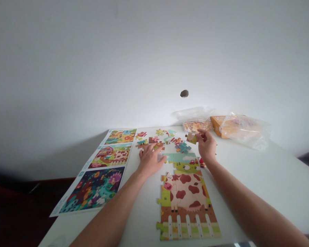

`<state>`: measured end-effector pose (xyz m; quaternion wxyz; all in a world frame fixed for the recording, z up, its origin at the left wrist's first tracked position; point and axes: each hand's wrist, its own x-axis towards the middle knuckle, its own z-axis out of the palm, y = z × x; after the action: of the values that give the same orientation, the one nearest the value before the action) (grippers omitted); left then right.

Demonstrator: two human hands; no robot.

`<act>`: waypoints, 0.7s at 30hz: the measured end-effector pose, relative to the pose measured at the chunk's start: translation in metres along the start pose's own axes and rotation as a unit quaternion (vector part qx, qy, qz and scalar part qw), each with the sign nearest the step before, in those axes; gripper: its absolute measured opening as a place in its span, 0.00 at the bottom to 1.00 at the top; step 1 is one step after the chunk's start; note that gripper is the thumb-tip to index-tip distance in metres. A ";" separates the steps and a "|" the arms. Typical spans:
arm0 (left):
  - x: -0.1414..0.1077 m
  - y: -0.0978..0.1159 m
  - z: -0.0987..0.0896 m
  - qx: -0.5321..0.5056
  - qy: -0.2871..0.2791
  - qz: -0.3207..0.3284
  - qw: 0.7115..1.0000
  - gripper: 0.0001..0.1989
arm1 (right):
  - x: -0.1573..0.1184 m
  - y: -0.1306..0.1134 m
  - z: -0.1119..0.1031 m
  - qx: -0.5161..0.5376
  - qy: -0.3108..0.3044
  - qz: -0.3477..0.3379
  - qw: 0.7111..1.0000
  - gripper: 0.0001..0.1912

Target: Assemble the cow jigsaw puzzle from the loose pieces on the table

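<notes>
My right hand (206, 144) pinches a green and cream puzzle piece (192, 138), held above the table's back part. My left hand (150, 160) lies over loose puzzle pieces, its fingers apart, fingertips at a brown piece (159, 145). Joined puzzle pieces (187, 195) showing a spotted cow, a white fence and sky lie between my forearms, with tabs along the left edge. Loose pieces, among them a pink and brown one (155, 139) and a teal one (183, 147), lie behind the joined part. Some red pieces are partly hidden by my right hand.
A sheet with three printed pictures (109, 155) lies on the left of the white table (260, 178). At the back are a clear bag of pieces (197, 125), an orange box (218, 127) and a clear plastic bag (254, 132). A wall with a hole (184, 93) stands behind.
</notes>
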<state>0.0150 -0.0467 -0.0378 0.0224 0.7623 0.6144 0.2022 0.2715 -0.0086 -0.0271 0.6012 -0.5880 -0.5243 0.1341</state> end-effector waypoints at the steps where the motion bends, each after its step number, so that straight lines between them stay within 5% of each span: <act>1: 0.000 0.000 0.000 -0.004 0.002 -0.001 1.000 0.21 | -0.001 0.000 0.000 0.011 -0.008 -0.005 1.000 0.18; 4: 0.002 0.002 -0.003 -0.037 0.030 0.010 0.999 0.20 | -0.005 -0.004 0.003 0.066 -0.056 -0.017 0.996 0.15; 8: 0.002 0.006 -0.008 -0.125 0.091 0.113 0.981 0.25 | -0.022 -0.018 0.007 0.150 -0.192 -0.023 0.969 0.12; 13: 0.000 0.012 -0.007 -0.161 0.058 0.182 0.968 0.19 | -0.039 -0.031 0.010 0.107 -0.331 -0.092 0.933 0.09; 17: 0.000 0.011 -0.003 -0.156 0.039 0.147 0.976 0.14 | -0.031 -0.024 0.006 -0.059 -0.301 -0.168 0.937 0.11; 21: 0.001 0.007 0.000 -0.173 0.046 0.123 0.976 0.15 | -0.021 -0.010 0.004 -0.269 -0.252 -0.126 0.921 0.19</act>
<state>0.0219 -0.0478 -0.0352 0.1010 0.8064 0.4720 0.3417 0.2554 -0.0255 -0.0294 0.2801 -0.6031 -0.7449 0.0550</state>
